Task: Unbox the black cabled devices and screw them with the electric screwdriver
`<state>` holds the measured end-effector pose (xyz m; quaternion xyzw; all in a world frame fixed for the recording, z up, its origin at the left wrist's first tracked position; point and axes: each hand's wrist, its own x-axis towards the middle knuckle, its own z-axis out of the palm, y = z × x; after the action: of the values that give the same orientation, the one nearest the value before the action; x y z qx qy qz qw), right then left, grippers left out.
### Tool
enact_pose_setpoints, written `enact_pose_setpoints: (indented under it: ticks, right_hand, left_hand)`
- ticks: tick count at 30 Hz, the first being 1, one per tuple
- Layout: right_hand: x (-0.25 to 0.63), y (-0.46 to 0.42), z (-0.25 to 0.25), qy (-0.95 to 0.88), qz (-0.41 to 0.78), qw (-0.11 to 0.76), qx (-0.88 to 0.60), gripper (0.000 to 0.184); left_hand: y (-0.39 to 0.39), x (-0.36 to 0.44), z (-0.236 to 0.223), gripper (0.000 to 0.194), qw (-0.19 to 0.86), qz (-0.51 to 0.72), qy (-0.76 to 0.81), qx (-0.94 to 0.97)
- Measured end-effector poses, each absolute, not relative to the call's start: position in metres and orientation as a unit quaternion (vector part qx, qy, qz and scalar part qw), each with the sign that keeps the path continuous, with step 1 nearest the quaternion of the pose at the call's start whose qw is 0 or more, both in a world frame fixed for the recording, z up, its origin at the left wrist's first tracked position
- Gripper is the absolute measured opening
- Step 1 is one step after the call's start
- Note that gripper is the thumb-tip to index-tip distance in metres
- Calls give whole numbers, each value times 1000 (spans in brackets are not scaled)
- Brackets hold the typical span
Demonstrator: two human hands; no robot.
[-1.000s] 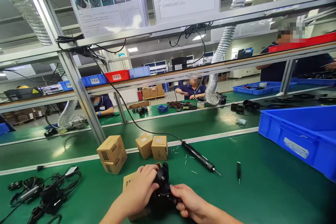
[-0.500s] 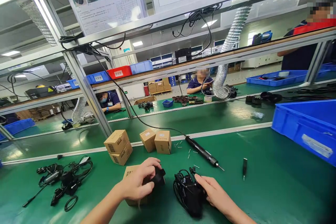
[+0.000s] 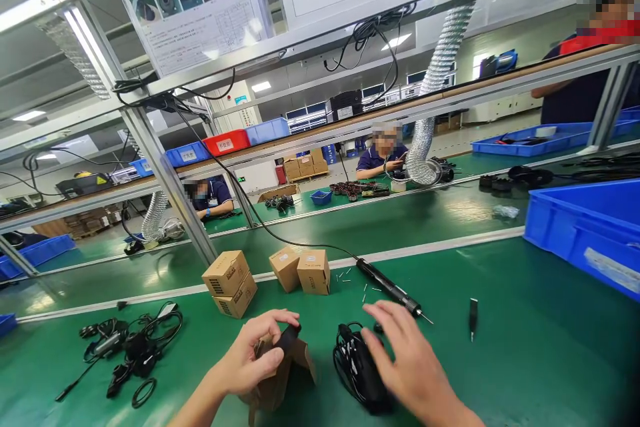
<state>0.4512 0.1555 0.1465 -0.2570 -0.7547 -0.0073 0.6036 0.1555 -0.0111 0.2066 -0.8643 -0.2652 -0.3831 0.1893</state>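
My left hand (image 3: 255,355) pinches a small black part (image 3: 288,339) whose kind I cannot make out. Beneath that hand stands a cardboard box (image 3: 280,383) with its flaps open, partly hidden by the fingers. Just right of the box, a black device with a coiled cable (image 3: 357,373) lies on the green mat. My right hand (image 3: 407,360) hovers at the device's right side with fingers spread, holding nothing, and covers part of it. A black electric screwdriver (image 3: 390,285) lies beyond, its bit pointing toward the right.
Several small closed boxes (image 3: 314,272) stand along the mat's back strip, with loose screws or pins (image 3: 344,276) beside them. Cables and black parts (image 3: 137,347) lie at left. On the right are a small black tool (image 3: 473,319) and a blue bin (image 3: 575,233). People work beyond the shelf frame.
My right hand has let go of the coiled device and opened. My left hand has tilted the black part over the box, whose open flaps now show. The view has shifted slightly.
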Motion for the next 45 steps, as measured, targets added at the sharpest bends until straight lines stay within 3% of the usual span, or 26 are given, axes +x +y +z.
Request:
enact_pose_setpoints:
  ticks: [3, 6, 7, 9, 13, 17, 21, 26, 28, 32, 36, 38, 41, 45]
  right_hand:
    - [414, 128, 142, -872, -17, 452, -188, 67]
    - [376, 115, 157, -899, -30, 389, -200, 91]
    - [367, 112, 167, -903, -38, 369, -215, 91]
    - [353, 107, 189, -910, -55, 342, -229, 73]
    - [345, 87, 234, -893, -94, 378, -224, 59]
    - [346, 65, 259, -882, -108, 400, -224, 54]
    - [349, 59, 263, -886, -116, 394, -214, 51]
    - [353, 61, 260, -881, -126, 400, -219, 48]
    - [356, 60, 260, -882, -127, 400, -214, 46]
    - [365, 52, 260, -889, -121, 394, -198, 47]
    - [382, 43, 257, -927, -107, 317, -168, 57]
    - [387, 44, 256, -945, -114, 265, -154, 63]
    - [382, 56, 258, -949, -133, 258, -125, 55]
    - [366, 78, 265, -953, -107, 254, -122, 65]
  left_hand:
    - [-3, 154, 205, 19, 210, -408, -249, -853]
    - [-5, 154, 200, 21, 191, -467, -200, -840]
    - [-9, 154, 196, 22, 187, -494, -173, -831]
    - [-20, 156, 183, 23, 198, -552, -126, -800]
    - [-37, 164, 143, 25, 271, -649, -106, -703]
    - [-26, 157, 123, 22, 308, -655, -184, -665]
    - [-2, 137, 120, 23, 208, -626, -243, -712]
    - [23, 137, 110, 30, 132, -681, -174, -699]
    - [27, 143, 109, 27, 175, -671, -170, -701]
    - [25, 145, 115, 9, 338, -521, -271, -735]
    - [27, 138, 110, 36, 370, -419, -411, -720]
    - [33, 135, 102, 31, 381, -439, -412, -702]
    - [36, 132, 91, 20, 393, -499, -351, -688]
    - [21, 125, 83, 55, 395, -525, -286, -697]
